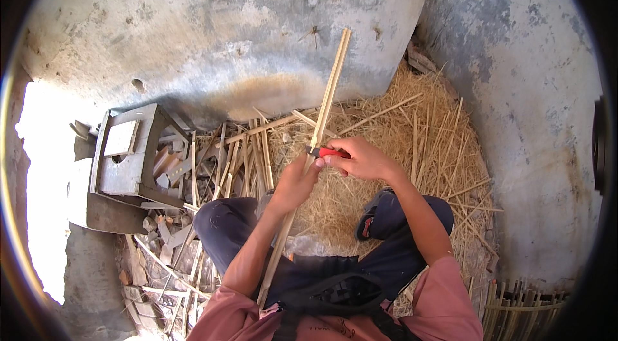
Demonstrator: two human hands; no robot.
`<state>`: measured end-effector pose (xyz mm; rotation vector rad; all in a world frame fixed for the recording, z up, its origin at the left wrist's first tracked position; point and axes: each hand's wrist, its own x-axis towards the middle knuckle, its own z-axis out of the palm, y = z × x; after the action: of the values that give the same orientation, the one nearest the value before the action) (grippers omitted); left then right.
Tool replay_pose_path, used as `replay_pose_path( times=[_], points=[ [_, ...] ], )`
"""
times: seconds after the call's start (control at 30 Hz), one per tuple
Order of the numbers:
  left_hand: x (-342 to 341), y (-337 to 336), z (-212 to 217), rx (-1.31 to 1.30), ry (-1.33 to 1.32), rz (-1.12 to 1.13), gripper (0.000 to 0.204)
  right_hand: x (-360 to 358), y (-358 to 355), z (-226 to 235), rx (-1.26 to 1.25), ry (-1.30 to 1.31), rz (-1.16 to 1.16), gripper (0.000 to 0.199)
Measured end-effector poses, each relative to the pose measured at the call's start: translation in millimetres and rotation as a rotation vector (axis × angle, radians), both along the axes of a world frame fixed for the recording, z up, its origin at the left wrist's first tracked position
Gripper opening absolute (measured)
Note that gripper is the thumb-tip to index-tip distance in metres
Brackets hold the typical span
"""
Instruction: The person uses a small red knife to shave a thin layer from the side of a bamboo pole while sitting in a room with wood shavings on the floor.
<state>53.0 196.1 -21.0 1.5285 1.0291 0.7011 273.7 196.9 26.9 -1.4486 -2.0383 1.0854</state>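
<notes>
A long, pale bamboo strip (331, 86) slants up and away in front of me, its lower end passing beside my left leg. My left hand (293, 185) is closed around it at about the middle. Just above that grip, my right hand (365, 161) is closed on a red-handled knife (333, 153). The knife's dark blade lies across the strip, touching it. Beyond the blade the strip shows a lengthwise line between two pale bands; I cannot tell whether it is split through.
Straw-like shavings (360, 125) and loose strips cover the floor ahead and right. A weathered wooden box (138, 154) stands at left beside rubble and sticks (170, 238). Worn plaster walls (257, 25) enclose the spot. Upright sticks (521, 315) form a bundle at lower right.
</notes>
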Motion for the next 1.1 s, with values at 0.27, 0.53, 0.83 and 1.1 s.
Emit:
replay_pose_path(
  times=[0.27, 0.53, 0.83, 1.1],
  points=[
    [6, 7, -30, 0.288, 0.108, 0.063, 0.032, -20, -6, -25, 0.317, -0.039, -0.15, 0.023],
    [2, 1, -12, 0.183, 0.265, 0.04, 0.041, -34, -22, -19, 0.352, -0.192, -0.258, 0.022],
    [-6, 14, -32, 0.025, 0.099, 0.007, 0.057, -22, -4, -28, 0.082, 0.133, -0.151, 0.029],
    [-2, 9, -5, -0.033, -0.073, -0.011, 0.04, -34, -11, -47, 0.338, 0.136, -0.208, 0.026]
  ],
)
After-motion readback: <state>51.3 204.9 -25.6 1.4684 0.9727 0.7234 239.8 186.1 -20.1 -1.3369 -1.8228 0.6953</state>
